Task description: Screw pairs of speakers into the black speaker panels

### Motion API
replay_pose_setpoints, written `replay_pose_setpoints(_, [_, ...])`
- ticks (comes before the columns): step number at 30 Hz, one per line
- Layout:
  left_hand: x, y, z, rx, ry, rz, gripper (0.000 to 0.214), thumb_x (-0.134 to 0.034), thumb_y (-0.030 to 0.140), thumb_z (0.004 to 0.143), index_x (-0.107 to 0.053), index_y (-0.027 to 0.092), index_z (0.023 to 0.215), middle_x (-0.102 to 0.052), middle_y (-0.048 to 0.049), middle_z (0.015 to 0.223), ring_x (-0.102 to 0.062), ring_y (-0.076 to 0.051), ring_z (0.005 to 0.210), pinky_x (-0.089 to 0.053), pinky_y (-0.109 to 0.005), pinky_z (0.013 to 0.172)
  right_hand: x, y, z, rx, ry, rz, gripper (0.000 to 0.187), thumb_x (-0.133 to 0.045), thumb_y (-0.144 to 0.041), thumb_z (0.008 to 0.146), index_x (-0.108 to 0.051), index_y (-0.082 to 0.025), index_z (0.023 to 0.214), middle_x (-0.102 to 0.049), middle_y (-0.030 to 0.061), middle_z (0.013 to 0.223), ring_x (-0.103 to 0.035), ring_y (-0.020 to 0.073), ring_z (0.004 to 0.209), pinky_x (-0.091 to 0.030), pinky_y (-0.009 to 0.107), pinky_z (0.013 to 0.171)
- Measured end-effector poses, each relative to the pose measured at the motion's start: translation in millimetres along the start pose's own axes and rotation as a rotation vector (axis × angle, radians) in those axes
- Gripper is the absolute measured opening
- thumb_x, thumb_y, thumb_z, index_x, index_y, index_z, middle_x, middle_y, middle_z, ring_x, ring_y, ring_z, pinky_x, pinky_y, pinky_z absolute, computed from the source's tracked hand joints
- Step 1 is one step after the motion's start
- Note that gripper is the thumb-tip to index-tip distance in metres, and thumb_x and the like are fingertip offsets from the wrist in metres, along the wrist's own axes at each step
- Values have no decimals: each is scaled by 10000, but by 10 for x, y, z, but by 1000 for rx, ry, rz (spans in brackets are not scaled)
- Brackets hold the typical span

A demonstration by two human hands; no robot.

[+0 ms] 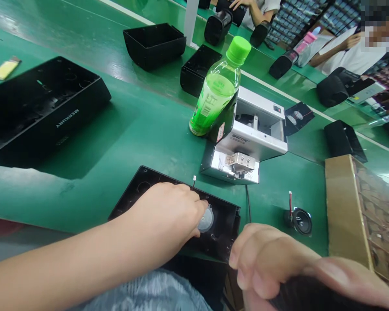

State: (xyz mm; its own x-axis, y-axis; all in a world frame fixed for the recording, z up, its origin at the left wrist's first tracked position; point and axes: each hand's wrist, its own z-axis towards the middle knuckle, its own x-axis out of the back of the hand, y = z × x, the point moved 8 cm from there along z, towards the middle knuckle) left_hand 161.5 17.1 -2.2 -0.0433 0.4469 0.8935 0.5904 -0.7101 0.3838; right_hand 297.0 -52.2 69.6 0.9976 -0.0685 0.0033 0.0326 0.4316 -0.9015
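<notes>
One right hand (275, 259), nearest, fingers curled tight round a dark object (311, 293) (blurred and cut by the lower edge; its kind cannot be told). One left hand (171, 209), fingers bent, at a round grey disc (205, 219) set in a black panel (225, 211); whether they grip it cannot be told. The panel lies at the near edge of a green table (162, 151), left of the right hand. One loose speaker (302, 221), red lead upright, between panel and cardboard box (340, 207). Beyond: one silver machine (259, 134), one green-capped bottle (214, 95) touching it. Farthest: two co-workers, seated across.
</notes>
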Motion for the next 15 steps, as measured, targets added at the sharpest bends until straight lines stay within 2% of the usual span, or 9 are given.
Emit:
replay_pose_setpoints(2, [-16, 15, -20, -6, 7, 2, 365, -874, 394, 946, -789, 227, 1260, -851, -62, 1142, -785, -354, 1021, -557, -459, 757, -2, -13, -75, 41, 114, -55, 347, -682, -219, 1066, -734, -442, 1326, -697, -53, 674, -643, 186, 511, -568, 354, 509])
replay_pose_setpoints(4, [-27, 22, -25, -11, 2, 6, 359, -873, 377, 948, -789, 223, 1261, -851, -61, 1161, -784, -351, 1037, -567, -465, 772, -71, 60, -154, -18, 41, -66, 332, -737, -193, 1025, -764, -449, 1233, -682, -60, 646, -634, 199, 492, -571, 377, 512])
replay_pose_setpoints(5, [-30, 23, -22, -12, -5, 8, 358, -868, 365, 952, -787, 221, 1270, -852, -60, 1166, -784, -351, 1039, -573, -471, 779, -87, 97, -195, -48, -10, -60, 277, -723, -201, 1031, -783, -435, 1167, -682, -53, 634, -642, 213, 488, -581, 402, 522])
replay_pose_setpoints(7, [-33, 20, -12, -6, -29, 15, 359, -853, 337, 962, -783, 214, 1291, -851, -60, 1179, -786, -355, 1049, -585, -485, 787, -34, 153, -263, -96, -35, -39, 237, -647, -217, 1062, -797, -400, 1050, -682, -36, 616, -658, 238, 494, -599, 450, 551])
replay_pose_setpoints(9, [-31, 20, -4, 1, -51, 19, 354, -834, 317, 974, -779, 211, 1308, -850, -58, 1194, -787, -357, 1059, -591, -494, 785, 2, 155, -293, -83, -31, 9, 224, -635, -226, 1055, -790, -387, 1049, -705, -29, 638, -675, 244, 503, -607, 463, 568])
replay_pose_setpoints(11, [-29, 26, -3, 4, -57, 22, 353, -831, 313, 976, -779, 212, 1310, -850, -56, 1199, -787, -355, 1063, -592, -492, 782, 17, 141, -295, -46, 41, 47, 192, -633, -261, 1050, -778, -381, 1087, -737, -21, 678, -682, 242, 512, -596, 449, 558])
replay_pose_setpoints(13, [-28, 29, -11, 1, -44, 20, 359, -844, 331, 968, -782, 215, 1302, -851, -53, 1183, -786, -352, 1059, -590, -489, 786, 18, 144, -303, -9, 160, 38, 199, -585, -317, 1076, -778, -352, 1041, -724, -12, 663, -656, 232, 494, -563, 422, 527])
replay_pose_setpoints(15, [-23, 23, -24, -5, -8, 13, 379, -857, 365, 962, -780, 221, 1303, -849, -50, 1167, -783, -350, 1056, -590, -492, 793, -9, 220, -325, -58, 217, -1, 385, -479, -426, 1126, -765, -324, 890, -651, -2, 589, -598, 226, 462, -527, 422, 507])
